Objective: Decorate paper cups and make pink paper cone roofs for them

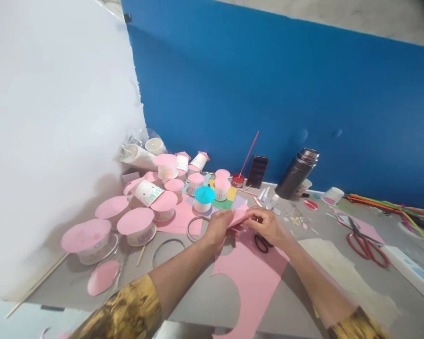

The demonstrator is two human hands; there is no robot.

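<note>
My left hand (218, 227) and my right hand (267, 225) meet over the grey table, both pinched on a small folded pink paper piece (238, 217). Under them lies a pink paper sheet (251, 278) with round cut-outs along its left edge. Black-handled scissors (262, 243) rest on that sheet just below my right hand. To the left stand several paper cups topped with pink paper circles (137, 222), and one cup with a blue cone top (203, 196).
A dark thermos (297, 173), a phone (257, 171) and a red paint pot (238, 180) with a stick stand against the blue wall. Red-handled scissors (366, 245) and coloured pipe cleaners (392, 205) lie at the right. A white sheet (53, 132) stands at the left.
</note>
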